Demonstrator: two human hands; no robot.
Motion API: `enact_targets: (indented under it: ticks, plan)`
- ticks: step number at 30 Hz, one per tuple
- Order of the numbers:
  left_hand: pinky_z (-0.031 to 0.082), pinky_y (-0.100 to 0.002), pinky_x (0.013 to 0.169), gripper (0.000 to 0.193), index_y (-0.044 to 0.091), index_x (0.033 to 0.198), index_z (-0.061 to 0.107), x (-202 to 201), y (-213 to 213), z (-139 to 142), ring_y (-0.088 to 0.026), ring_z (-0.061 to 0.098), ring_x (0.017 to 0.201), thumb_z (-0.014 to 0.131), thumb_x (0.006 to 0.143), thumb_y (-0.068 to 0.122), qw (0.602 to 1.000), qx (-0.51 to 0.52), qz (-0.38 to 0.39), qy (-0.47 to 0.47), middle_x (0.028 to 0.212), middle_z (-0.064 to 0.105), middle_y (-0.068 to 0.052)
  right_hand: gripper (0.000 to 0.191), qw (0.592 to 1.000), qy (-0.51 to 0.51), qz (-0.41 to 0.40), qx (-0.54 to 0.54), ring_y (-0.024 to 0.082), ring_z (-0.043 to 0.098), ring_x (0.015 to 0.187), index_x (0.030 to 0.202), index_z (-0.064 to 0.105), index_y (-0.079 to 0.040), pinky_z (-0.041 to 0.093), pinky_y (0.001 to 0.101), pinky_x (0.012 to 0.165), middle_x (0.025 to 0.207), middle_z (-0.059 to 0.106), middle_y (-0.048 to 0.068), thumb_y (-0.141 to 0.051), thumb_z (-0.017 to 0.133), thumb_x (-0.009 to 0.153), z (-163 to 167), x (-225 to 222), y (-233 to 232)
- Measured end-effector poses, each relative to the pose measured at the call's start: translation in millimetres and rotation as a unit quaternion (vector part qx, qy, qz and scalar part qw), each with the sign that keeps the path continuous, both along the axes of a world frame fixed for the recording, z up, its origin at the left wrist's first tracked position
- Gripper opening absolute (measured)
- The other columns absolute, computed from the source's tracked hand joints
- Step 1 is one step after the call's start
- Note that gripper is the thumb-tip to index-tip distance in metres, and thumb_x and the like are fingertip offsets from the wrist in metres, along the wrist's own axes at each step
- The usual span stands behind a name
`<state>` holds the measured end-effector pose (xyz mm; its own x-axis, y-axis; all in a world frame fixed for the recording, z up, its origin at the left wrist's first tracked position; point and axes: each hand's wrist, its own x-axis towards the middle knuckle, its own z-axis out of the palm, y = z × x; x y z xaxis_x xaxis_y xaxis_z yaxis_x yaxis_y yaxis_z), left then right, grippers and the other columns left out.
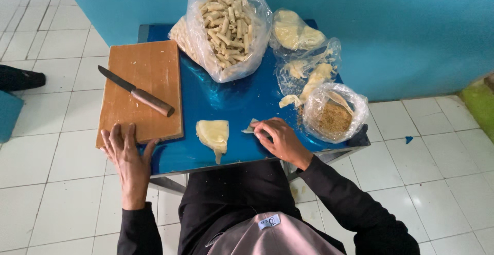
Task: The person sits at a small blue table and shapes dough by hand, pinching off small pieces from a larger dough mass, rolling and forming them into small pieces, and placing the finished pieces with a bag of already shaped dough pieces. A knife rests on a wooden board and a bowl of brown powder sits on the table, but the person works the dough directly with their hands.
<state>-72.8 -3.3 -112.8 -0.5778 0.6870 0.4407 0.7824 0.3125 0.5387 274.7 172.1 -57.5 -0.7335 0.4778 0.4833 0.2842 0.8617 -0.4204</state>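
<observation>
My left hand [127, 157] rests flat with spread fingers on the near corner of a wooden cutting board [141, 75], holding nothing. On the board lies a knife [135, 91] with a wooden handle. My right hand [278, 139] pinches a small pale piece of dough sheet [251, 127] on the blue table [226, 100]. A folded stack of pale dough sheets [213, 133] lies between my hands, untouched.
A large clear bag of rolled pale sticks [226, 26] stands at the back. Small clear bags of dough pieces [303, 54] lie at the right, beside a bag of brown crumbs [334, 116]. The blue wall is behind; white floor tiles surround the table.
</observation>
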Motion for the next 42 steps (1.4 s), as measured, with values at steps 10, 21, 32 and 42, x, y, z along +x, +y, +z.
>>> enact_targets:
  ticks: [10,21,32,42]
  plan:
    - [0.032,-0.057,0.114,0.069,-0.006,0.155,0.038,-9,-5,-6,-0.047,0.036,0.139,0.078,0.104,0.019,0.986,0.118,0.103,-0.060,0.153,0.036,-0.031,0.030,0.969,0.155,-0.135,-0.136,0.015,0.076,0.094,0.119,0.064,-0.006,0.061,0.0286,0.073,0.109,0.074,0.006,-0.034,0.055,0.108,67,-26,133]
    - [0.051,-0.039,0.093,0.062,-0.006,0.148,0.053,14,-14,14,-0.031,0.055,0.121,0.077,0.093,0.009,0.977,0.111,0.067,-0.166,0.140,0.047,-0.020,0.052,0.919,0.215,-0.279,-0.175,0.025,0.066,0.092,0.113,0.069,-0.003,0.054,0.0434,0.081,0.102,0.070,0.011,-0.053,0.064,0.104,78,-82,214]
    - [0.050,-0.041,0.098,0.062,-0.005,0.147,0.056,26,-20,10,-0.031,0.056,0.120,0.080,0.092,0.010,0.981,0.109,0.065,-0.143,0.139,0.046,-0.020,0.025,0.788,0.504,-0.109,-0.337,0.008,0.061,0.064,0.092,0.076,0.000,0.047,0.0243,0.055,0.086,0.077,0.007,-0.016,0.062,0.104,107,-50,225]
    - [0.052,-0.042,0.094,0.064,-0.004,0.148,0.054,-8,-32,65,-0.034,0.057,0.118,0.081,0.093,0.012,0.989,0.103,0.040,-0.096,0.138,0.046,-0.023,0.025,0.720,0.568,-0.124,-0.380,0.010,0.053,0.053,0.099,0.073,-0.001,0.046,0.0290,0.048,0.085,0.078,0.011,-0.021,0.059,0.103,165,-40,227]
